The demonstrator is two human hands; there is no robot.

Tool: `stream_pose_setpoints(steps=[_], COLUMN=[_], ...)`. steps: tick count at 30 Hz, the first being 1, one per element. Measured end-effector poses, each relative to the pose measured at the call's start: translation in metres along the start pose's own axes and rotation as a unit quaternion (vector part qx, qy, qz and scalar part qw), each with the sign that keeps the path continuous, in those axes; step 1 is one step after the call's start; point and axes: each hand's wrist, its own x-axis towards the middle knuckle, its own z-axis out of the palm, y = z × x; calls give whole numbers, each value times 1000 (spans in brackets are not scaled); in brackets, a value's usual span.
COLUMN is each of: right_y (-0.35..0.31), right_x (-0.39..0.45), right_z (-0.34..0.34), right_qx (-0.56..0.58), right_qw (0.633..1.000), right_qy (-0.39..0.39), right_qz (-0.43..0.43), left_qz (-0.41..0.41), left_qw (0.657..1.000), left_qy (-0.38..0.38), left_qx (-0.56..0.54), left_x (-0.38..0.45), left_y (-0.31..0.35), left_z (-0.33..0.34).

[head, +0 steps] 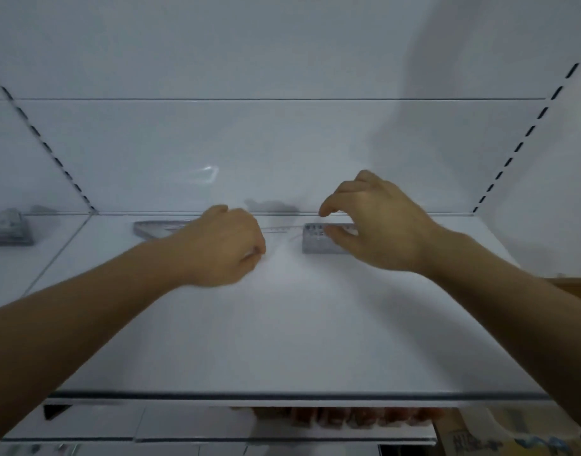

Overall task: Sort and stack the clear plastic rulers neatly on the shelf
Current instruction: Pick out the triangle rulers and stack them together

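We see a big white shelf (282, 324) with a white back wall, and our two arms reach over it toward the far edge. Our left hand (223, 245) is curled up like a fist, and at its fingertips it seems to pinch the near corner of a clear ruler (279, 230) that is so see-through we can hardly make it out. That ruler lies flat between our two hands, with its long side going left to right along the back wall. Our right hand (378, 225) hangs over a grey stack of rulers (318, 240) with its fingers bent like a claw and spread a little. The thumb is at the front of the stack, but we cannot tell if it really touches or holds anything. The stack is just under and left of those fingers, so the right hand is the nearer one to it. We think the clear ruler has to slide to the right to land on that stack. Behind our left hand a second grey pile (157, 228) peeks out, shaped like a triangle. So we count two piles here and one loose ruler. Far off on the left, on the next shelf, sits one more grey bundle (7, 228), too blurry to name.
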Motion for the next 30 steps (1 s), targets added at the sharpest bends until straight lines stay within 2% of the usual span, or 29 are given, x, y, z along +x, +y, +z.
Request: stream_pose_setpoints(steps=[3,7,12,17,20,24,27,30], right_y=[-28,-57,-87,-118,-135,-145,-149,-157], right_x=[8,14,9,2,-3,-10,-9,-1], right_z=[13,22,32,41,46,45,42,38], right_qx=[19,53,74,76,104,169,289,393], right_qw=[1000,999,997,997,993,977,948,911], right_qy=[7,-4,6,-4,-49,-121,-121,-92], right_qz=[-2,-5,2,33,38,40,52,86], left_qz=[42,99,166,288,325,308,239,199], left_qw=[999,992,982,943,919,908,892,867], left_qy=[31,70,21,124,177,209,311,416], left_qx=[13,-43,-91,-110,-135,-190,-223,-189], left_x=[-34,-64,-111,-141,-150,-160,-159,-149], left_y=[-1,-4,-5,1,1,-6,-19,-39], left_z=[20,23,29,51,57,54,37,23])
